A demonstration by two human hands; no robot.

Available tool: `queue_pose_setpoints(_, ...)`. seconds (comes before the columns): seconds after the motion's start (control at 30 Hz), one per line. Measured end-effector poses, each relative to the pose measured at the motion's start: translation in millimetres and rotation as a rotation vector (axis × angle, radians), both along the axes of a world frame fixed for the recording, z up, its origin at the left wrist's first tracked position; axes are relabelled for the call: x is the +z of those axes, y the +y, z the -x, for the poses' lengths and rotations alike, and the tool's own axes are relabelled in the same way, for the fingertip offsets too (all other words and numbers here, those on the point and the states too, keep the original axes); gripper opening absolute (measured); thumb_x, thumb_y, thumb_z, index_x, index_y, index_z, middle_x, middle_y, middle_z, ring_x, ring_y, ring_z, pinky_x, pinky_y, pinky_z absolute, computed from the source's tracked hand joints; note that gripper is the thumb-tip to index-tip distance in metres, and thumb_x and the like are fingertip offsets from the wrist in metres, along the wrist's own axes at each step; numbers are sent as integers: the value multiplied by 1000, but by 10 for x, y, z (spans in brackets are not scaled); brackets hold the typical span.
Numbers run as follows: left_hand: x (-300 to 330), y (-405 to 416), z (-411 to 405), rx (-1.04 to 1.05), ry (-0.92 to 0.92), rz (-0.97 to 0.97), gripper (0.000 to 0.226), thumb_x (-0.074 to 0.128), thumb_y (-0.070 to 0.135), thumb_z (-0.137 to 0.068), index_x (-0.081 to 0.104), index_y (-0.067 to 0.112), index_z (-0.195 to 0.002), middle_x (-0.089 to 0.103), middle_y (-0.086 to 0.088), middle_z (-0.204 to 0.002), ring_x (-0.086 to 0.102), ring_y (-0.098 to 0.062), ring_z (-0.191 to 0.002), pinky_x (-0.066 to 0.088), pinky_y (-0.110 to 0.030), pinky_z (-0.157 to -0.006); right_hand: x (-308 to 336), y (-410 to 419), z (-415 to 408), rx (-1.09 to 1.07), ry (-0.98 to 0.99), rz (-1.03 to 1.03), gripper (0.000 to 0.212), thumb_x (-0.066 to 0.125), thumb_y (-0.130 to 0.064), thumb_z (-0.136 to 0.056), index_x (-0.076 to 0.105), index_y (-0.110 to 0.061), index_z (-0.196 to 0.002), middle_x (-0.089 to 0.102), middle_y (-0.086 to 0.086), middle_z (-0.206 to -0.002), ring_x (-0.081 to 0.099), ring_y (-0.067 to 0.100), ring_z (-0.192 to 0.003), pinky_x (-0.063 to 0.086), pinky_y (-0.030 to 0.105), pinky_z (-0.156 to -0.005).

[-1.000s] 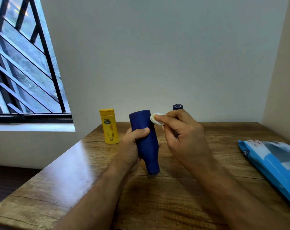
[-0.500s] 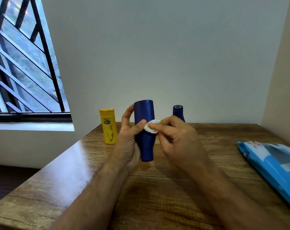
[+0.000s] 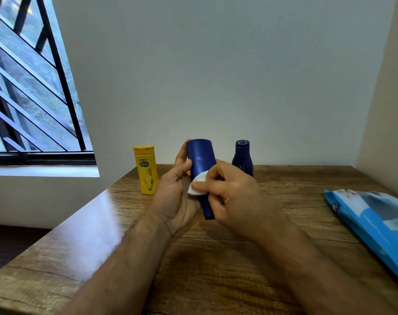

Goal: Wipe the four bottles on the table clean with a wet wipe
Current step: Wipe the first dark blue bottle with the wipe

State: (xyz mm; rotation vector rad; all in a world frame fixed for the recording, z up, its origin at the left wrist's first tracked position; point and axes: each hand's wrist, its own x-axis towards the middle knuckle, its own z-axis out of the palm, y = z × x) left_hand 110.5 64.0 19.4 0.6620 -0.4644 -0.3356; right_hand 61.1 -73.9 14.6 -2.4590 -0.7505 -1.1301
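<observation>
- Three bottles are visible; a fourth cannot be found, and it may be hidden behind the hands.
- Blue bottle (image 3: 201, 159): held upside down over the middle of the wooden table (image 3: 216, 258), flat base up, narrow cap end down near the wood. Whether the cap touches the table cannot be told.
- Left hand (image 3: 174, 196): cups the blue bottle from the left, thumb across its front, fingertips showing past its far edge. The palm side against the bottle is out of sight.
- Right hand (image 3: 233, 196): fingers curled, pinching a small white wipe (image 3: 198, 184) and pressing it against the bottle's lower front. Most of the wipe is covered by the fingers; only a rounded white edge shows.
- Yellow bottle (image 3: 146, 170): upright, far left on the table, just left of the left hand, apart from it. Label text is partly legible, the rest too small.
- Dark blue bottle (image 3: 242, 159): upright at the far edge, behind the right hand; its lower body is hidden by that hand.
- Blue wipes pack (image 3: 373, 226): lies flat near the right edge, cut off by the frame; print blurred.
- Barred window (image 3: 32, 87): far left, cropped.
</observation>
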Motion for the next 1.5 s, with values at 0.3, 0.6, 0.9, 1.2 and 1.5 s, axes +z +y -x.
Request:
queue_pose_setpoints(0.3,-39,57,-54,105,-53,-72,75,80,13,-65,58,17,-137,65,-13,-114,63,-27,-97,52,-43,-96,55,-44,-25,60,65,-329,22,69,-13,-89,75,-18,-109,64,-9,-86,59,6,-70,46,9,-65)
queue_pose_setpoints(0.6,-10,21,-26,187,23,-40,35,63,20,-86,63,6,-118,69,-14,-101,68,-23,-88,54,-41,-93,23,-18,-66,97,113,-418,24,66,-13,-92,74,-22,-113,64,-8,-87,58,4,-76,42,6,-67)
queue_pose_setpoints(0.9,-29,114,-72,133,98,-40,54,43,26,-88,56,-3,-131,65,-20,-110,62,-29,-98,50,-42,-98,59,-61,0,80,164,-168,24,70,-13,-86,77,-25,-106,63,-14,-90,58,-7,-83,47,7,-75)
queue_pose_setpoints(1.2,-12,44,-18,183,79,41,62,57,14,-88,41,11,-148,61,-26,-124,66,-33,-105,61,-46,-83,100,-63,-32,69,-44,-490,28,67,1,-84,78,-20,-100,66,-5,-88,61,5,-79,44,6,-68)
queue_pose_setpoints(1.5,12,77,-55,332,69,164,49,59,17,-92,40,6,-136,69,-26,-113,74,-35,-98,63,-47,-74,110,-19,14,138,-137,-556,28,69,3,-83,76,-11,-105,65,-3,-86,59,6,-71,42,6,-59)
